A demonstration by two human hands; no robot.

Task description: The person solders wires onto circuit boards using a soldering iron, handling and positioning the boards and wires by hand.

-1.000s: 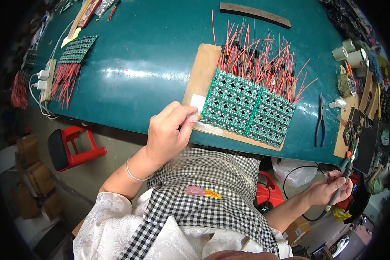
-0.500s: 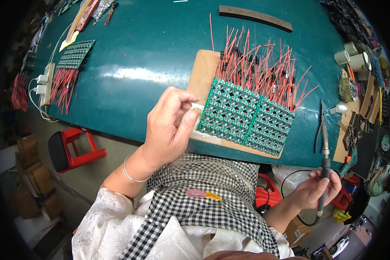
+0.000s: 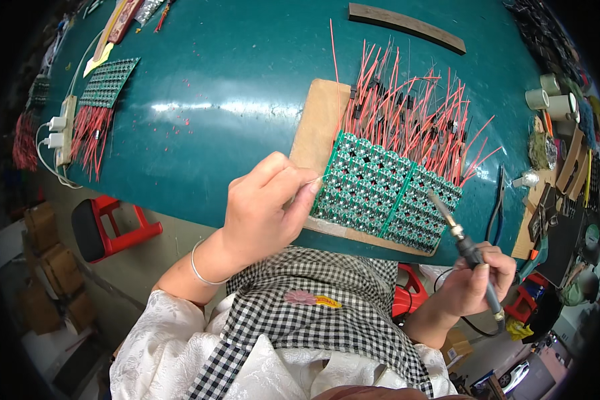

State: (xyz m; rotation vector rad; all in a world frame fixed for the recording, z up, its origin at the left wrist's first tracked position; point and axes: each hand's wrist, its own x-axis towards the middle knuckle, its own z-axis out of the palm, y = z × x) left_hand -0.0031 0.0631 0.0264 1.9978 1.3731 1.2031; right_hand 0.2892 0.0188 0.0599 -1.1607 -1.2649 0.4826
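Observation:
My right hand [image 3: 475, 283] grips a soldering iron [image 3: 471, 255] by its dark handle. Its metal tip points up and left over the right part of a green circuit board panel [image 3: 361, 181]; I cannot tell whether it touches. At the panel's left edge, my left hand [image 3: 263, 205] pinches a thin pale strand that looks like solder wire [image 3: 319, 179]. The panel, made of many small repeated boards, lies on a brown backing board [image 3: 312, 123]. Red wires [image 3: 407, 110] with small black parts stick up along its far side.
Pliers [image 3: 497, 207] lie right of the panel, with white spools [image 3: 561, 107] and tools beyond. A dark bar [image 3: 407, 27] lies at the back of the green table [image 3: 233, 80]. Another wired panel [image 3: 107, 83] and a power strip [image 3: 65, 130] are at left, near a red stool [image 3: 123, 230].
The soldering iron has swung from upright beside the pliers to leaning left over the panel. My left fingers have moved slightly right, and the pale patch at their tips now shows as a thin strand.

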